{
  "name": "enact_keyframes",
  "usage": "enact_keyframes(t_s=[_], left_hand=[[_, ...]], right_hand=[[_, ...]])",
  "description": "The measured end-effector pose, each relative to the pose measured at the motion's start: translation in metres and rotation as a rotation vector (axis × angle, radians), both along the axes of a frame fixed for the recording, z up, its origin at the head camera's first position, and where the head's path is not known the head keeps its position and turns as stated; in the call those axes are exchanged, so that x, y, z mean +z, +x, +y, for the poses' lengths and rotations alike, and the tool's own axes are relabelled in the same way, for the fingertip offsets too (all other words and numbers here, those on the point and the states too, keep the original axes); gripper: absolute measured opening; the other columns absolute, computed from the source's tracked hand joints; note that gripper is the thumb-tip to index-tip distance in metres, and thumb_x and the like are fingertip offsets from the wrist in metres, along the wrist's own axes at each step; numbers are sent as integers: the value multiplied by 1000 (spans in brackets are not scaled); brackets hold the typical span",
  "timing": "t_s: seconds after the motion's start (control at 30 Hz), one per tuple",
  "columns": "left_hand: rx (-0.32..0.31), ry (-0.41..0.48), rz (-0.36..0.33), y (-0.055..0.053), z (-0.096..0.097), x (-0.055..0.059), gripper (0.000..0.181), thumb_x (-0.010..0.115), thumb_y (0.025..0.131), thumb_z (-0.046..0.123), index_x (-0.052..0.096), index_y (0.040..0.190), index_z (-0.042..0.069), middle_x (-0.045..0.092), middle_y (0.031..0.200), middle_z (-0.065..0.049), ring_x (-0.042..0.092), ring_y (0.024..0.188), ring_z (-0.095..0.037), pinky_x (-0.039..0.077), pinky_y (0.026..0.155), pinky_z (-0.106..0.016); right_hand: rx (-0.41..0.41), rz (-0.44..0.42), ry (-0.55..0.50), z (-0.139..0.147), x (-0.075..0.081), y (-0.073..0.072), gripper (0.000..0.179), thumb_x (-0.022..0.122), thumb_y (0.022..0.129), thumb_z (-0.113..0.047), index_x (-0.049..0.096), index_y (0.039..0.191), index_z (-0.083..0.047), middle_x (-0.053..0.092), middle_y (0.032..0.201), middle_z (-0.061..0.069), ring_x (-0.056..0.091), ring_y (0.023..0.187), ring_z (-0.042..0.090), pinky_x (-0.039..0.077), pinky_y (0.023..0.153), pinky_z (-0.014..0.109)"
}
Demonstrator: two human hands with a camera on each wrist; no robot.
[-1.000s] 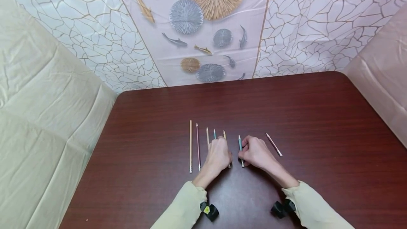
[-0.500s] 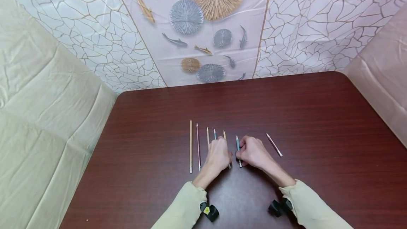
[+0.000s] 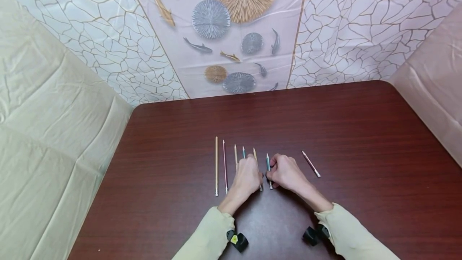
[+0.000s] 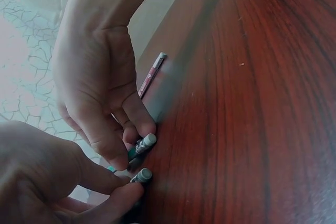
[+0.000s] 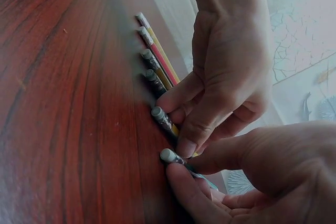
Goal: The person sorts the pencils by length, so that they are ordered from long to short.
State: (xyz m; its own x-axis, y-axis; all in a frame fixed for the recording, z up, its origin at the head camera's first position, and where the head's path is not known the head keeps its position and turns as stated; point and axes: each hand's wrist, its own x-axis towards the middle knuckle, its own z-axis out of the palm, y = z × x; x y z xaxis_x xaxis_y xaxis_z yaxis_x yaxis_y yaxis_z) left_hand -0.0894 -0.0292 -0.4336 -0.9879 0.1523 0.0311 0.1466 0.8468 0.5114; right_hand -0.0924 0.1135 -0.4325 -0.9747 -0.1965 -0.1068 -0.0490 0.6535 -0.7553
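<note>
My left hand (image 3: pixel 247 175) pinches a short yellow pencil (image 3: pixel 255 153) between thumb and fingers, low near its eraser. Beside it, my right hand (image 3: pixel 286 171) grips a teal pencil (image 3: pixel 268 161), point away from me, eraser end (image 5: pixel 169 156) showing under the thumb in the right wrist view. The two pencils lie side by side with a small gap. Left of them, a row holds a long tan pencil (image 3: pixel 216 165), a dark red pencil (image 3: pixel 225 163), a tan pencil (image 3: pixel 236 151) and another teal pencil (image 3: pixel 243 151). My left hand covers the lower parts of these last two.
Off to the right, a shorter dark red pencil (image 3: pixel 311 164) lies aslant, apart from the row. Everything rests on a reddish-brown wooden table (image 3: pixel 162 212). Patterned cloth (image 3: pixel 238 59) hangs behind its far edge.
My right hand has slid the teal pencil a little leftward, closer to the yellow one. My left hand and the other pencils have stayed in place.
</note>
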Motion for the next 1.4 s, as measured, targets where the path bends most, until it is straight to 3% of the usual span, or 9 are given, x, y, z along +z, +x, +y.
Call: enact_keyframes(t_s=[0.23,0.57,0.87,1.2,1.4], left_hand=[[-12,11,53,2,-1,-3,37,84,72,3,55,95,-1,65,70,-15,68,72,-37,54,63,-42],[9,31,27,1,-1,-3,40,84,72,1,58,102,-1,63,71,-12,67,73,-36,53,66,-44],[-5,26,42,1,-1,-2,39,83,72,0,60,103,-2,60,68,-8,66,73,-34,53,67,-44],[-18,24,46,1,-3,0,36,82,72,0,60,100,-1,56,64,-5,65,69,-32,53,65,-42],[-46,13,75,1,-5,-1,34,81,71,-2,60,97,-3,55,62,-5,65,63,-30,52,57,-37]], right_hand=[[5,20,-6,0,-1,1,18,68,75,2,59,90,5,65,63,0,64,44,14,52,57,31],[-2,13,-14,-2,-1,0,24,78,80,-4,60,92,5,65,63,0,63,45,13,52,56,30],[7,19,-57,-1,-4,0,18,75,80,1,60,90,4,65,65,2,64,45,15,52,51,28],[17,19,-57,-1,-2,1,19,76,81,0,60,90,3,65,65,2,63,45,14,52,52,29],[18,16,-58,-1,-1,1,18,75,81,1,60,91,4,65,65,2,63,45,14,52,51,29]])
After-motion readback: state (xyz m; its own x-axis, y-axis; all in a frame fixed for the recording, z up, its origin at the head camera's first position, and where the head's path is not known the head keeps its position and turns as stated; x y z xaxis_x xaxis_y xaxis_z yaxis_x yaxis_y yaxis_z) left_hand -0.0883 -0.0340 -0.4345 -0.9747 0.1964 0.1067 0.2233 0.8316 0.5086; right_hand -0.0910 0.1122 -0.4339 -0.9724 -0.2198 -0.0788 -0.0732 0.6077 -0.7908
